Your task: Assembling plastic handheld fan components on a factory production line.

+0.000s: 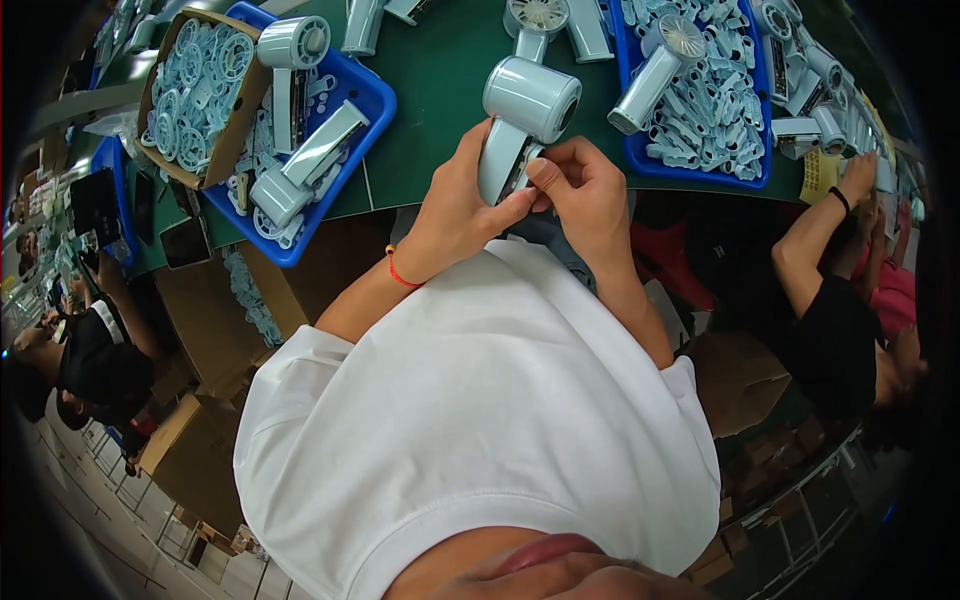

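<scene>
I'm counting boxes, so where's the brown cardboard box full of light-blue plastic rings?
The box is at the head view's upper left, overlapping the left part of a bright-blue plastic tray, up and left of the person's left hand.

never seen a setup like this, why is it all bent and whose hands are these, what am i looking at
There's no robot here: one person works bare-handed. The single picture comes from a wide fisheye camera on their head, looking down, so straight edges curve.

The left hand holds a pale blue fan-like device by its handle. The right hand has its fingers at the handle's open side; whether they pinch something small is unclear.

On the green table, a left blue tray and a right blue tray hold pale blue parts and similar devices.
</scene>
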{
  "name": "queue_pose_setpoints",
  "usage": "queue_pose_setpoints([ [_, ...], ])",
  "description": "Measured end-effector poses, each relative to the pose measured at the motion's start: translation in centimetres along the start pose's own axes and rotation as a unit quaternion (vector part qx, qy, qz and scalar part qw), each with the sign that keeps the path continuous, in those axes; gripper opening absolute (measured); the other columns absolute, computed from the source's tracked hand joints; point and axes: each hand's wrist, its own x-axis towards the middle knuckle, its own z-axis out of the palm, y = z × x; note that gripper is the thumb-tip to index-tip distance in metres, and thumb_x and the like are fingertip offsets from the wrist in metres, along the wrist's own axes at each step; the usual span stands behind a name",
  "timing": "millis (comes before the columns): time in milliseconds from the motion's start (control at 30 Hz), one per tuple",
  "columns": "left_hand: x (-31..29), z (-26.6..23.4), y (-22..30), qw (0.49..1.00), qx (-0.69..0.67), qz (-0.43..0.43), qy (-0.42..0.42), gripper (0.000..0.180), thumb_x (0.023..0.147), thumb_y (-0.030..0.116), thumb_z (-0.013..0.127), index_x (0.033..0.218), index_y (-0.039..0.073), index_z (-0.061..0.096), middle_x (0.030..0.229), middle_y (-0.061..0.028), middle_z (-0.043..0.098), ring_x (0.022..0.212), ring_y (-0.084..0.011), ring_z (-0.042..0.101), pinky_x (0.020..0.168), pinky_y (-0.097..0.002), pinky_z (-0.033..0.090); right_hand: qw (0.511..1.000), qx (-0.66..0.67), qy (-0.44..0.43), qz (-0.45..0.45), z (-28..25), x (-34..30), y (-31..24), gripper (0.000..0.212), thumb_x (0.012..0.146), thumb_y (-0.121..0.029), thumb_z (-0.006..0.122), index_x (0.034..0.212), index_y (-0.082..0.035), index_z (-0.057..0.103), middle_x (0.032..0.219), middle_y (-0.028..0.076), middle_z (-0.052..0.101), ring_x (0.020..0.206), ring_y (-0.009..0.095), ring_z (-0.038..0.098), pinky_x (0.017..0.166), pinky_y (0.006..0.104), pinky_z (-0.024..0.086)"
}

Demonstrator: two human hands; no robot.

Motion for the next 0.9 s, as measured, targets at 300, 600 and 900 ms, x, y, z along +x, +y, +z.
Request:
queue_pose_setpoints([
  [300,0.4,0.0,-0.2,0.999,0.03,0.018,-0.032,0.064,0.075,0.018,0.063,0.126,-0.007,0.033,0.097,-0.023,0.059,0.083,-0.0313,0.063,0.073,-0.0369,0.05,0.993,0.088,-0.044,0.058,-0.5,0.9,0.6,0.021,0.082,-0.018,0.069,0.082,-0.001,0.057,0.066,0.006,0.061,0.049,0.008,0.053,0.043,0.0209,0.04],
  [600,0.7,0.1,-0.6,0.997,-0.041,0.054,-0.04,0.071,0.072,0.018,0.063,0.13,-0.006,0.03,0.1,-0.0227,0.057,0.087,-0.0333,0.061,0.076,-0.0373,0.048,0.957,0.265,-0.1,-0.06,1.3,0.8,2.8,0.06,0.085,-0.033,0.061,0.129,0.002,0.039,0.118,0.012,0.048,0.109,0.019,0.048,0.096,0.0328,0.037],
  [900,-3.2,-1.7,-6.1,0.943,0.081,0.236,0.222,0.055,0.069,0.005,0.06,0.121,0.002,0.044,0.106,-0.0139,0.043,0.093,-0.0231,0.046,0.082,-0.031,0.039,0.871,0.132,-0.092,-0.464,3.9,2.9,3.1,0.024,0.078,0.001,0.06,0.098,-0.006,0.046,0.092,0.012,0.058,0.086,0.021,0.057,0.078,0.0331,0.046],
])
